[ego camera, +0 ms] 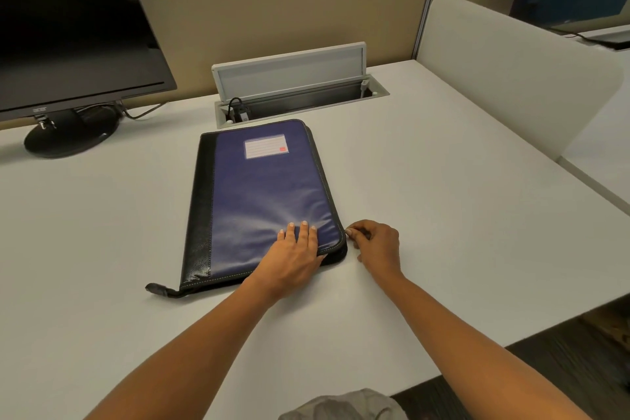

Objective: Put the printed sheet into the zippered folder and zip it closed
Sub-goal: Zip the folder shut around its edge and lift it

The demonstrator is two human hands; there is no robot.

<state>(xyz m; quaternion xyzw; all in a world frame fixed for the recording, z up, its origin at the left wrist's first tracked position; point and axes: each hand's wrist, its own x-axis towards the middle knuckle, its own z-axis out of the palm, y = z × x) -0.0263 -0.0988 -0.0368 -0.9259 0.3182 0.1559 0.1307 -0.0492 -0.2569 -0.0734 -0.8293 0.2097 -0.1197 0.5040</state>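
Note:
The zippered folder (266,201), blue with a black spine and a white label near its top, lies shut on the white desk (443,208). My left hand (295,254) presses flat on its near right corner, fingers spread. My right hand (376,245) sits just beside that corner with thumb and forefinger pinched at the zipper's edge; the zipper pull itself is too small to make out. A black zipper tail (160,290) sticks out at the near left corner. The printed sheet is not visible.
A black monitor (68,31) on a round stand (68,136) stands at the back left. An open cable hatch (296,89) lies just behind the folder. A pale divider panel (511,72) runs along the right. The desk's front edge slants at the lower right.

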